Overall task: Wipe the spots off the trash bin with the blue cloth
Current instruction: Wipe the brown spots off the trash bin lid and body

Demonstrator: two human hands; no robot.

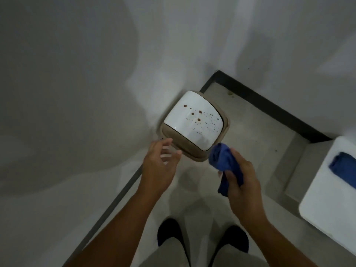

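**A:** Where was the bin when you looked down?

**B:** You had the small beige plastic trash bin [194, 125] with its glossy white lid standing on the pale tiled floor [250, 151], tucked into the corner against the grey wall [77, 93]. Its lid carried brown spots [200, 116], a few larger ones near the middle and a scatter of fine ones toward the right side.

**A:** And your hands?

**B:** Your right hand [240, 174] was closed around the bunched blue cloth [224, 160], which stuck out above your fingers and hung below them. The cloth sat just beside the bin's near right corner; whether it touched the rim, I could not tell. Your left hand [159, 162] was open, fingers spread, empty, near the bin's near left edge.

**A:** Anything else around you?

**B:** A white rounded surface [331, 199] stood at your right, with a second folded blue cloth [342, 166] lying on it. A dark strip ran along the base of the walls. Your two dark shoes [169, 234] showed at the bottom, on the floor.
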